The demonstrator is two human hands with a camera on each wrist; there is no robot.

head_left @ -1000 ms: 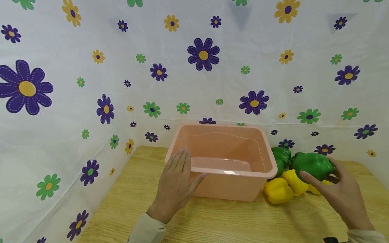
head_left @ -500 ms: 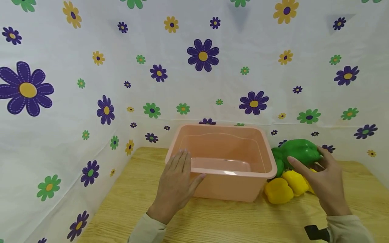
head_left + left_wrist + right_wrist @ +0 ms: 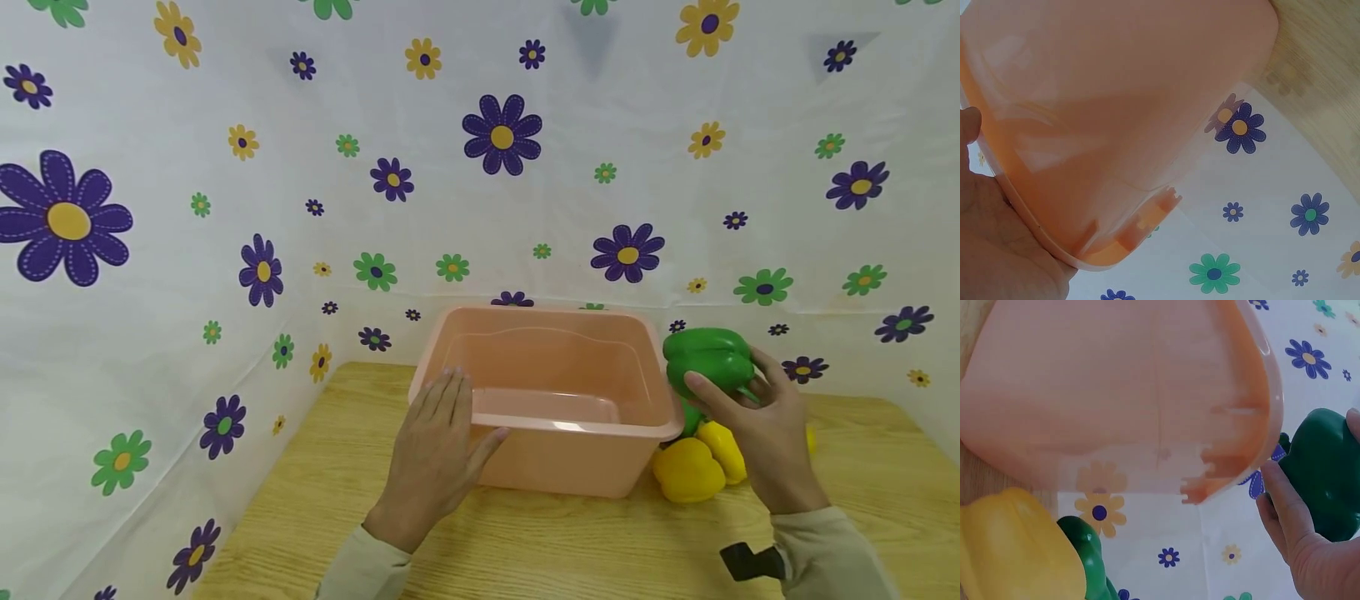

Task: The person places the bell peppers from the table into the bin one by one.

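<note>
My right hand (image 3: pixel 776 442) grips a green bell pepper (image 3: pixel 705 354) by its side, thumb in front and fingers behind. The pepper is raised at the right rim of a pink plastic bin (image 3: pixel 555 458); the right wrist view shows that same pepper (image 3: pixel 1325 475) just outside the rim. Straight-fingered, my left hand (image 3: pixel 431 450) lies over the bin's front left corner, its palm against the rim (image 3: pixel 1025 215) in the left wrist view. Below the held pepper, another green pepper (image 3: pixel 690 421) is mostly hidden behind the bin and a yellow pepper (image 3: pixel 723 450).
A second yellow pepper (image 3: pixel 686 471) sits by the bin's front right corner. Behind my right hand a sliver of yellow (image 3: pixel 811 440) shows. The wooden table (image 3: pixel 585 542) meets a flower-printed white sheet (image 3: pixel 450 208) at the back and left.
My right hand has carried the green bell pepper leftward and up, from over the other peppers to the bin's right rim. My left hand has stayed on the bin.
</note>
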